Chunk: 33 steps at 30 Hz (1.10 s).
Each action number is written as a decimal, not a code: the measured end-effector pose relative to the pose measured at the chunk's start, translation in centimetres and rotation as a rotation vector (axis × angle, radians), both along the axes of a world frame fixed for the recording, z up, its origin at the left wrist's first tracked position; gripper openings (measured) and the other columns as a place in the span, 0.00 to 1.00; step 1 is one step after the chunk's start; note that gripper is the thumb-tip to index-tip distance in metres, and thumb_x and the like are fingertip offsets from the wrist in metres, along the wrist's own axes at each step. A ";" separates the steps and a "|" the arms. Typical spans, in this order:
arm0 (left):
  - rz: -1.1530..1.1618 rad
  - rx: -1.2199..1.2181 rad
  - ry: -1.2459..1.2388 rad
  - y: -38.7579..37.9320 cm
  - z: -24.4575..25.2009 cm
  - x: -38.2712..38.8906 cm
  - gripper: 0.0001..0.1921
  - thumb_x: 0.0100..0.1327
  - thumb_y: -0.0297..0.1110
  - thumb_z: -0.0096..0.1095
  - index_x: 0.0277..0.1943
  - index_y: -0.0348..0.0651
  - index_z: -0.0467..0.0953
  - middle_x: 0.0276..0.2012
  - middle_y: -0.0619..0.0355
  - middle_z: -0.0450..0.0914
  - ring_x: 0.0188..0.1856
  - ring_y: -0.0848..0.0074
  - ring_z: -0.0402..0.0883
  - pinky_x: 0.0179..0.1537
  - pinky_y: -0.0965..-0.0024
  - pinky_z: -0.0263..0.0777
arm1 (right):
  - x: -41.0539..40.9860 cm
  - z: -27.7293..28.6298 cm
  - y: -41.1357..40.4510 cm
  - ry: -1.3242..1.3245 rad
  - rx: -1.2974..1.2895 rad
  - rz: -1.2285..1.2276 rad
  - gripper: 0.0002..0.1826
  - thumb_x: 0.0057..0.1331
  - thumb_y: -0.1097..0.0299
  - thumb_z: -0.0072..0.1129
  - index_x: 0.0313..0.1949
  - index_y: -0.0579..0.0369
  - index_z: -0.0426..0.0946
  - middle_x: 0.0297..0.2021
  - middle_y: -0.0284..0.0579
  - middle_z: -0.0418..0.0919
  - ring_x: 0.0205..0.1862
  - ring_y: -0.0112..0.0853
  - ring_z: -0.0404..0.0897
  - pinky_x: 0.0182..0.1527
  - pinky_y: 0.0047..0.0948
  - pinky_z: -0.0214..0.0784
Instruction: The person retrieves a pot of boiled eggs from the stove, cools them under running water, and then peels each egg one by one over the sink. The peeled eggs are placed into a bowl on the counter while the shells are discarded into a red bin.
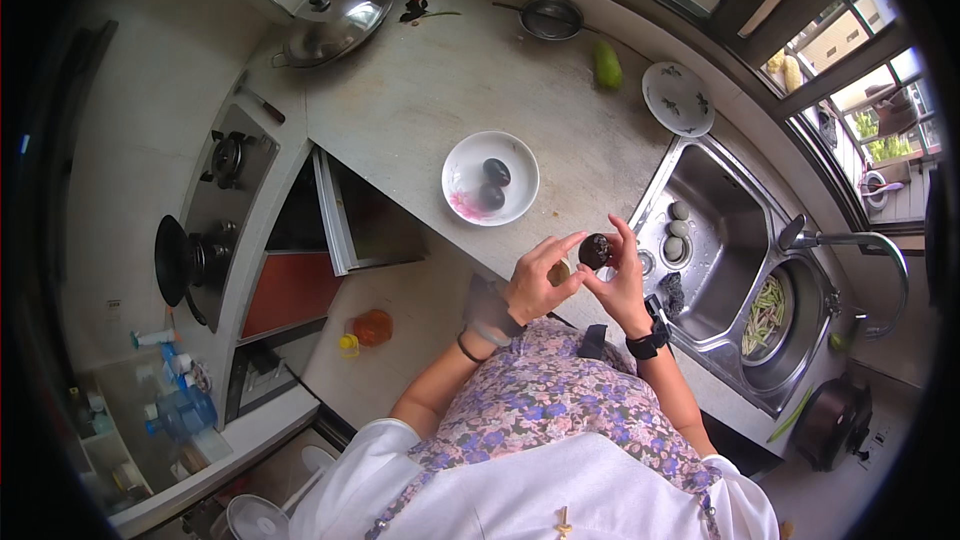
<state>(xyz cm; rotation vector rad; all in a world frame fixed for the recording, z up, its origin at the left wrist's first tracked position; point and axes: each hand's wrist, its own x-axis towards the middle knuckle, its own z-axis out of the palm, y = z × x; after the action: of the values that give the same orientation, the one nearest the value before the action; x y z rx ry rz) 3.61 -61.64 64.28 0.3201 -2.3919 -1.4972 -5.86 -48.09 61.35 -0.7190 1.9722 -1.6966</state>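
Note:
In front of my apron, a dark century egg (595,251) with pale flecks of shell sits between my two hands. My right hand (619,281) holds it from the right, thumb below and fingers behind. My left hand (538,281) is curled, its index finger and thumb at the egg's left side. Within that curl shows a small amber rounded thing (559,272) that I cannot make out. On the counter ahead, a white bowl (457,157) with a pink flower pattern contains two smooth dark peeled eggs (495,184).
Several pale unpeeled eggs (678,229) and a dark mesh bundle (672,294) lie in the steel sink (720,255). Cut beans (763,315) fill a bowl in the smaller basin, near the faucet (855,238). A cabinet door (375,221) juts out at left. An orange bottle (373,328) is on the floor.

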 end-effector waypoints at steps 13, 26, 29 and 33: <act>0.519 0.403 -0.093 -1.8 -1.5 10.2 0.23 0.62 0.34 0.58 0.59 0.35 0.69 0.26 0.66 0.70 0.22 0.88 0.70 0.25 0.82 0.64 | -1.2 -7.6 -16.1 0.545 0.304 0.156 0.35 0.45 0.69 0.66 0.54 0.57 0.65 0.39 0.50 0.76 0.41 0.46 0.74 0.44 0.43 0.66; 0.350 0.908 -0.110 -1.1 -3.2 6.3 0.23 0.69 0.43 0.51 0.58 0.33 0.65 0.28 0.59 0.72 0.25 0.82 0.72 0.25 0.79 0.68 | -1.5 -6.5 -3.5 0.264 0.295 -0.061 0.24 0.54 0.69 0.62 0.50 0.57 0.68 0.33 0.45 0.76 0.30 0.39 0.77 0.35 0.36 0.70; 0.250 0.962 -0.152 0.3 -4.1 3.0 0.26 0.69 0.50 0.47 0.56 0.33 0.67 0.29 0.59 0.74 0.30 0.81 0.74 0.28 0.78 0.70 | -3.0 -7.5 4.7 0.221 0.507 -0.251 0.12 0.56 0.67 0.60 0.39 0.57 0.76 0.23 0.44 0.78 0.27 0.41 0.79 0.31 0.38 0.70; 0.055 1.027 -0.331 3.7 -6.0 -1.9 0.28 0.68 0.55 0.44 0.56 0.37 0.68 0.37 0.57 0.76 0.40 0.77 0.78 0.38 0.73 0.77 | -3.3 -7.4 15.6 0.042 0.716 -0.463 0.12 0.56 0.65 0.61 0.39 0.56 0.77 0.28 0.45 0.80 0.28 0.38 0.80 0.33 0.36 0.72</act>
<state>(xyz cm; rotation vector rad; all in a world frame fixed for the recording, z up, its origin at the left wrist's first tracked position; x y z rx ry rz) 1.66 -57.95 58.28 0.8816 -1.5506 -2.6899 -9.16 -32.53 53.91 -0.0373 2.6744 -1.0260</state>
